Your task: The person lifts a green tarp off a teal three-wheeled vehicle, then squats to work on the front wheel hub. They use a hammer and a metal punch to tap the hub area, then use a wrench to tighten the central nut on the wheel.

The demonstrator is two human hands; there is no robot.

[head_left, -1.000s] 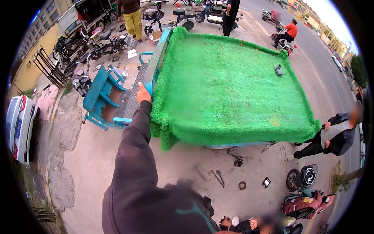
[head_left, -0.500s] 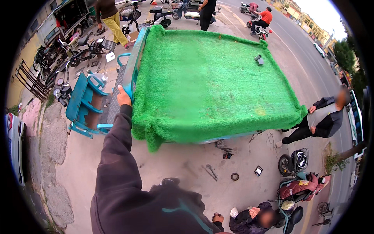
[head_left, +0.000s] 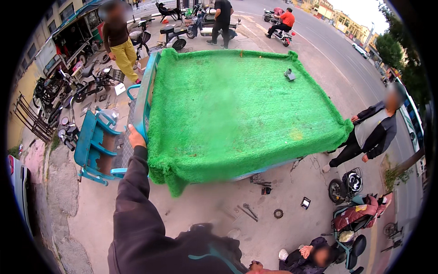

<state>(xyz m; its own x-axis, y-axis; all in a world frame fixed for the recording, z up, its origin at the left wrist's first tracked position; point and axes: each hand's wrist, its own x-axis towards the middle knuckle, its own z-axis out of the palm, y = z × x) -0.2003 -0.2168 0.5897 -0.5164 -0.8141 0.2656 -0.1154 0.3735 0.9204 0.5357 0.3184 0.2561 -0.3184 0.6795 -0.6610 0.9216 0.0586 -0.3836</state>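
Observation:
At the front left corner of a three-wheeled cargo cart, my left hand [head_left: 136, 136] is closed on the upright edge of a blue metal frame [head_left: 147, 98]. Shaggy green artificial turf [head_left: 219, 114] covers the cart's bed and hangs over its rim. A small grey metal part [head_left: 289, 75] lies on the turf toward its far right. At the bottom edge of the picture, my right hand [head_left: 257, 266] is partly cut off. Its fingers look curled, and what they hold, if anything, cannot be made out.
A blue seat frame [head_left: 96, 141] stands left of the bed. Tools [head_left: 248, 212] and a black ring [head_left: 278, 213] lie on the pavement. One person [head_left: 376, 125] stands at right, another [head_left: 310, 256] sits low nearby. Parked scooters [head_left: 351, 219] and a road [head_left: 328, 50] lie beyond.
My view has shifted, so the cart sits lower and further left. My left hand keeps its hold on the frame. The person at right has lowered one arm.

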